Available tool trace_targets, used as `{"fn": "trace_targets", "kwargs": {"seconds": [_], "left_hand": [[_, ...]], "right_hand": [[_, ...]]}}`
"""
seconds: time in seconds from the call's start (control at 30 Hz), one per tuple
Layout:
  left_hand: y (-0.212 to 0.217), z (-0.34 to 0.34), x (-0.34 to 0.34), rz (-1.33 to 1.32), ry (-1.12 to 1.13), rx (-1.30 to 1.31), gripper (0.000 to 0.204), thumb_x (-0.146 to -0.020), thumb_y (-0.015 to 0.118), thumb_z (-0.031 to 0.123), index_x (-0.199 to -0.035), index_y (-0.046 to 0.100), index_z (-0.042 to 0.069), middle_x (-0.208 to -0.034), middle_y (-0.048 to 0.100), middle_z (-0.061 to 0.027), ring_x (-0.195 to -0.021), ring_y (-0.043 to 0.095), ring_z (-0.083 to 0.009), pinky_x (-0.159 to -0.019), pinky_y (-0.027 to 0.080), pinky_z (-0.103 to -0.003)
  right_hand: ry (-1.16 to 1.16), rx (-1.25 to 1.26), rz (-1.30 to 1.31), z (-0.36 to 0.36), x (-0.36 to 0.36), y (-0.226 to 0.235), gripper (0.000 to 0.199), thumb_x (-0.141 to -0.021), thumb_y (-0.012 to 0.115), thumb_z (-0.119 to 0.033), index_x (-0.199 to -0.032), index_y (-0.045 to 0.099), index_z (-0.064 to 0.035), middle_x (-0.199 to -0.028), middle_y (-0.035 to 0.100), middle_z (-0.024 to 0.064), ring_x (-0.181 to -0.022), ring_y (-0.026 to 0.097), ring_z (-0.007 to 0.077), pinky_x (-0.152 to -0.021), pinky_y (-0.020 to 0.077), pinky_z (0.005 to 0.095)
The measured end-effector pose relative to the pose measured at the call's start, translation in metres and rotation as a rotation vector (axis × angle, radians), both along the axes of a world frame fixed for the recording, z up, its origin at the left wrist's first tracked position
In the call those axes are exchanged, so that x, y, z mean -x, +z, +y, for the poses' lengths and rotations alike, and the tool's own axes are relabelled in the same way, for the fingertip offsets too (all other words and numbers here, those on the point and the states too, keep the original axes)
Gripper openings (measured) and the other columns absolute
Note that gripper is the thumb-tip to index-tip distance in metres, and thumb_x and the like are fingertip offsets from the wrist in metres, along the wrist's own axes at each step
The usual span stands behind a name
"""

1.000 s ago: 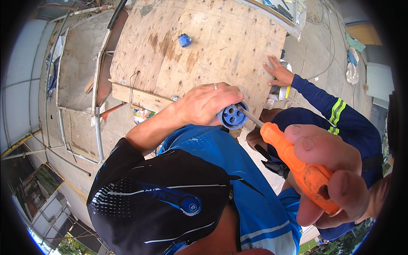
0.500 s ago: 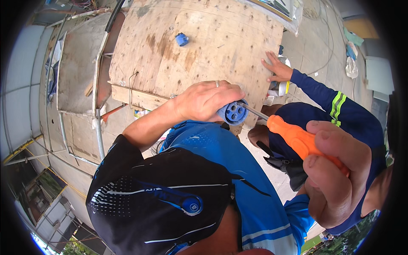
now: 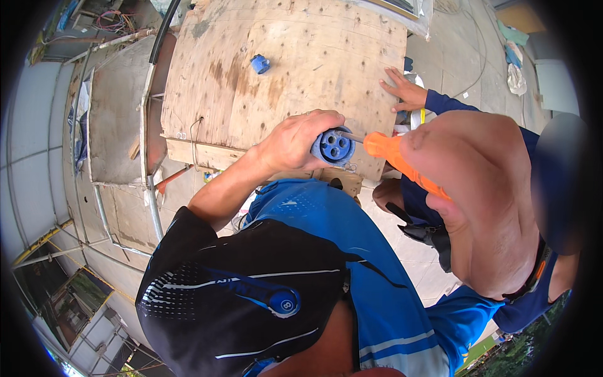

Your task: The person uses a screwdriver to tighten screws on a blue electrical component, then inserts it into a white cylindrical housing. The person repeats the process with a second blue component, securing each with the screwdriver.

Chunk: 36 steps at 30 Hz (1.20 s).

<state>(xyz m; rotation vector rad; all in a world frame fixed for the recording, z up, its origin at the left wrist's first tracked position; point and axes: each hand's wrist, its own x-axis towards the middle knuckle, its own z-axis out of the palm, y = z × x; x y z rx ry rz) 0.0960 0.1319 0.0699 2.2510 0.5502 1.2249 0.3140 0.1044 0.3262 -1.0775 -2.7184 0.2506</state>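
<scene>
My left hand (image 3: 294, 139) is closed around a round blue socket connector (image 3: 336, 148). Its face, with several holes, is turned up toward me. In my right hand (image 3: 480, 195) is a screwdriver (image 3: 394, 157) with an orange handle, the fingers wrapped round it. The metal shaft meets the upper rim of the connector's face; whether the tip sits in a hole or on the edge cannot be made out. Another small blue connector part (image 3: 259, 64) lies apart on the plywood tabletop (image 3: 301, 94).
Close on the right, a co-worker in a dark blue sleeve rests a hand (image 3: 407, 91) on the table's edge. A metal-framed panel (image 3: 119, 113) stands to the left. A framed item (image 3: 402, 7) lies at the far edge, and a cable crosses the floor at right.
My right hand has rolled over, its back now showing, and less of the screwdriver's shaft is visible. The connector in my left hand has shifted slightly left and away from me.
</scene>
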Motion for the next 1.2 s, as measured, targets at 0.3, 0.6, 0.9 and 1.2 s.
{"fn": "trace_targets", "kwargs": {"seconds": [0.3,0.6,0.9,1.2], "left_hand": [[-0.018,0.0,0.01,0.048,0.111,-0.008,0.081,-0.061,0.092,0.015,-0.127,0.049,-0.004,-0.113,0.063,-0.024,-0.097,0.068,-0.0378,-0.081,0.058,-0.041],[-0.02,-0.003,0.011,0.095,0.151,-0.012,0.084,-0.06,0.092,0.014,-0.128,0.046,-0.002,-0.114,0.062,-0.0242,-0.096,0.067,-0.0389,-0.08,0.058,-0.041],[-0.033,-0.005,0.016,0.083,0.082,0.034,0.082,-0.062,0.092,0.015,-0.128,0.046,0.0,-0.113,0.063,-0.0229,-0.097,0.067,-0.0384,-0.079,0.058,-0.042],[-0.031,-0.008,0.021,0.124,0.133,0.11,0.077,-0.063,0.089,0.013,-0.127,0.049,0.001,-0.114,0.062,-0.0209,-0.097,0.066,-0.036,-0.08,0.057,-0.04]], "right_hand": [[0.1,0.027,0.081,0.029,0.015,-0.009,0.058,-0.076,0.073,-0.01,-0.13,0.054,-0.0031,-0.108,0.054,0.0161,-0.085,0.056,0.0335,-0.077,0.0495,0.0362],[-0.053,0.081,0.068,0.023,0.019,-0.018,0.051,-0.075,0.068,-0.002,-0.125,0.054,0.0009,-0.115,0.053,0.0169,-0.097,0.057,0.0357,-0.083,0.0493,0.0421],[0.046,0.119,-0.001,0.035,0.009,-0.032,0.024,-0.088,0.058,-0.008,-0.11,0.052,-0.0024,-0.106,0.051,0.0153,-0.098,0.059,0.0339,-0.096,0.0438,0.0513],[0.063,0.087,-0.091,0.043,0.01,-0.043,0.026,-0.086,0.059,-0.01,-0.106,0.048,0.001,-0.105,0.051,0.0206,-0.087,0.064,0.0333,-0.067,0.0536,0.0396]]}}
